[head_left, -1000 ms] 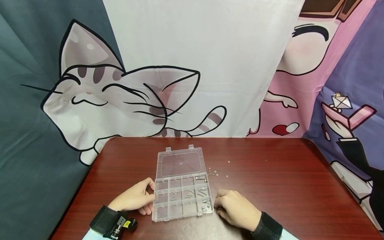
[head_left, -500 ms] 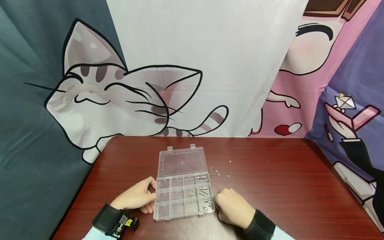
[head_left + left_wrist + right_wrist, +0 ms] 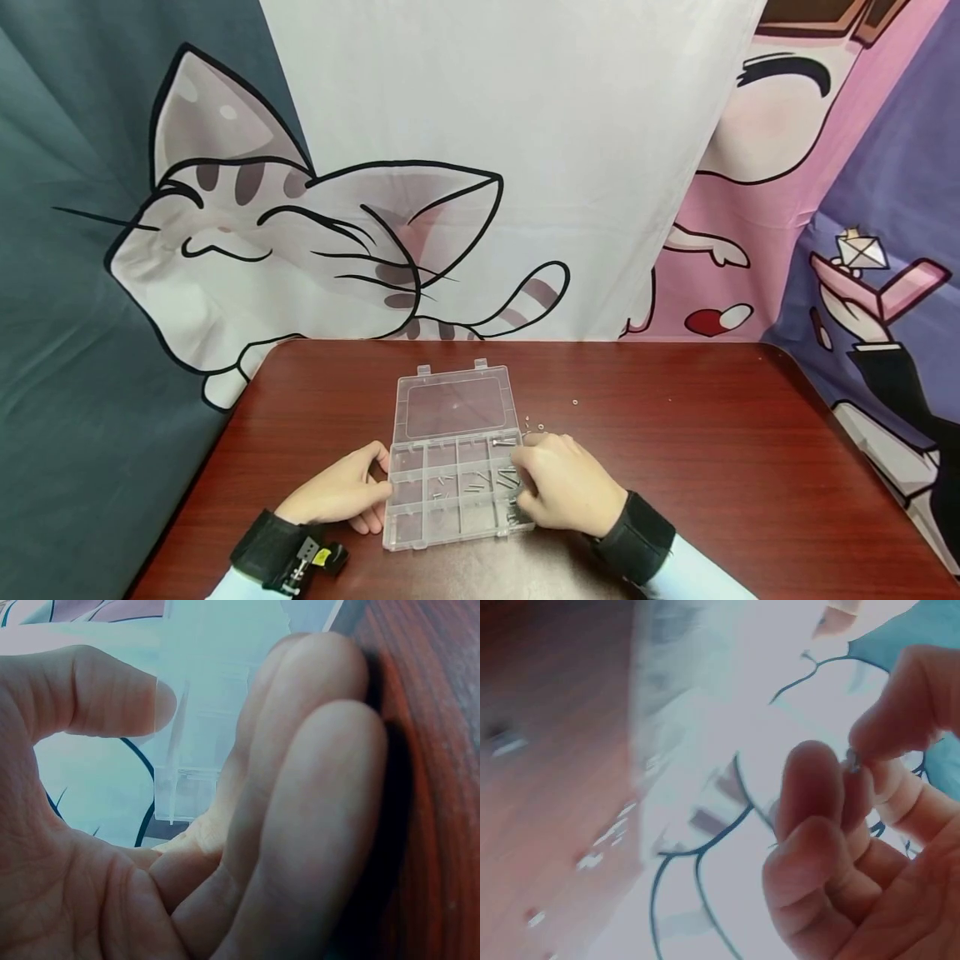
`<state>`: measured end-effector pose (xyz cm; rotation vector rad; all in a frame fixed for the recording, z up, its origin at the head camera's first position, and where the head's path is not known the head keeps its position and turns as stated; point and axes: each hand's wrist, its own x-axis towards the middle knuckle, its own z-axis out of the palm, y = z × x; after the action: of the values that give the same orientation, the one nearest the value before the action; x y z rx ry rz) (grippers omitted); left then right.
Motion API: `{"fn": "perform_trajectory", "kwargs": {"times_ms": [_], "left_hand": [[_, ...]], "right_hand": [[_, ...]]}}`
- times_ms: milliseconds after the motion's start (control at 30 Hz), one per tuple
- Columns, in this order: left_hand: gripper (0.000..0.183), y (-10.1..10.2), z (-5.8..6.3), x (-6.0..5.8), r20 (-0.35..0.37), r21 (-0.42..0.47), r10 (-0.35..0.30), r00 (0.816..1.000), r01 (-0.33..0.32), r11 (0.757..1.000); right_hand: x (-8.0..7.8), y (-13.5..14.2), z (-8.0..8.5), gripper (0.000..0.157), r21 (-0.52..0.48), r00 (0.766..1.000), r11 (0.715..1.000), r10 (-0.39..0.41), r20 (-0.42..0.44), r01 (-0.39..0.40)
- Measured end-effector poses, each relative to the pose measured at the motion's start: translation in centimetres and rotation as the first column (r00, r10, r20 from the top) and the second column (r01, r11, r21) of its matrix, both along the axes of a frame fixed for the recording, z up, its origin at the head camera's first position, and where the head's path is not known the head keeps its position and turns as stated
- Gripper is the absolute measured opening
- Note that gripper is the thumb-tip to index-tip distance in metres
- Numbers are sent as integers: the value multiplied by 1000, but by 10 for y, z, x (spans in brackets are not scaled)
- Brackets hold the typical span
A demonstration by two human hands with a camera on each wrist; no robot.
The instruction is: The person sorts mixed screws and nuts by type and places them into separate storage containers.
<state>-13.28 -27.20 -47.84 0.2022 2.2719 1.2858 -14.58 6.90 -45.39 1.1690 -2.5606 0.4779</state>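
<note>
A clear plastic compartment box (image 3: 441, 518) lies on the table with its lid (image 3: 453, 406) raised at the back. Several small screws (image 3: 507, 477) sit in its right and middle compartments. My left hand (image 3: 337, 487) holds the box's left edge, and in the left wrist view the thumb (image 3: 124, 697) touches the clear wall. Over the right side of the box, my right hand (image 3: 566, 487) pinches a tiny shiny metal piece (image 3: 853, 759) between thumb and finger. Its kind is too small to tell. That hand hides part of the right compartments.
Several loose tiny metal parts (image 3: 541, 427) lie on the brown table (image 3: 712, 467) just right of the lid, some hidden behind the right hand. A single small ring (image 3: 575, 402) lies further back. Behind the table hangs a printed cloth (image 3: 585, 125).
My right hand has moved up and away from me, from the table beside the box's lower right corner to above its right edge. My left hand stays on the left edge.
</note>
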Motion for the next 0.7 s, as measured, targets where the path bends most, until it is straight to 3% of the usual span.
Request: {"fn": "perform_trajectory", "kwargs": {"times_ms": [333,700], "left_hand": [[31,0,-1,1,-2,0,9,1000,-9,1000],[30,1,0,0,-1,1,4,1000,-4,1000]], "right_hand": [[-8,-56,19,27,-31,973,972,231,-9,-231],[-15,-93,19,23,24,954,955,297,-46,-296]]}}
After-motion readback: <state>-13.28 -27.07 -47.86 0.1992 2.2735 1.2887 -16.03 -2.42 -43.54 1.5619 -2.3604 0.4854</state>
